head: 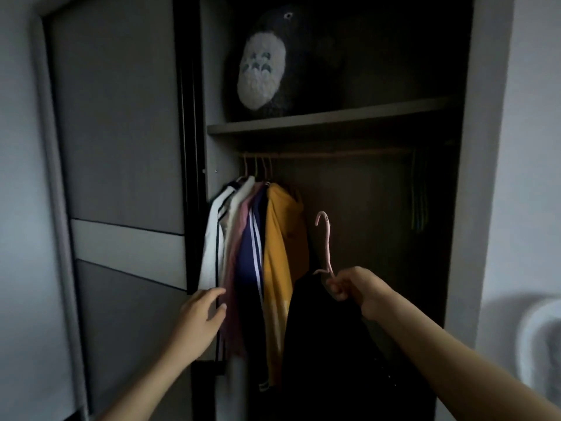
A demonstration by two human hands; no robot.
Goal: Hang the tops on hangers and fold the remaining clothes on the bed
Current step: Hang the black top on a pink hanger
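Note:
I face an open, dim wardrobe. My right hand (353,287) grips the neck of a pink hanger (326,238) that carries a black top (321,344), held below the clothes rail (334,154). Its hook points up, well short of the rail. On the rail's left end hang several tops: a white one (212,238), a pink one (235,253), a navy striped one (250,253) and a yellow one (276,253). My left hand (202,317), fingers relaxed, touches the lower edge of the white and pink tops.
A shelf (334,118) above the rail bears a large dark plush toy (267,65) with a pale belly. Empty green hangers (419,202) hang at the rail's right end. The grey wardrobe door (121,147) stands to the left. A white object (540,344) sits at the lower right.

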